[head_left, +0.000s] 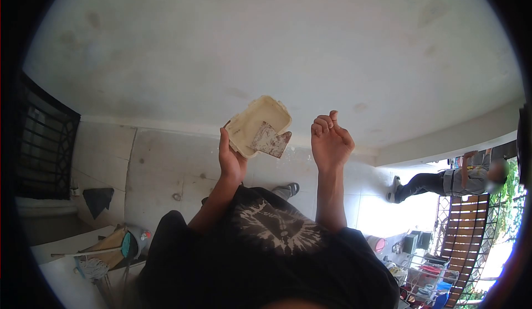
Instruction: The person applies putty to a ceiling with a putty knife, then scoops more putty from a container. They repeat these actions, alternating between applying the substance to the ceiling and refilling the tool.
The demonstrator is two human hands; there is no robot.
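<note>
My left hand (232,159) is closed on the side of a cream plastic tub (239,133), tilted so its inside shows. A flat, stained metal plate (270,140) with brown and white patches, like a scraper blade, lies across the tub and juts past its lower right rim. Whether the plate has a handle, I cannot make out. Right of the tub, my right hand (333,143) is raised before the wall with its palm towards me. Its index finger and thumb stand apart, the other fingers are loosely curled, and nothing shows in it.
A pale smudged wall (266,43) fills the upper view above a tiled floor (158,165). A dark window grille (47,143) is at left, with a mop (94,267) below. At right are a person (465,180), a slatted bench (464,226) and a cluttered rack (424,278).
</note>
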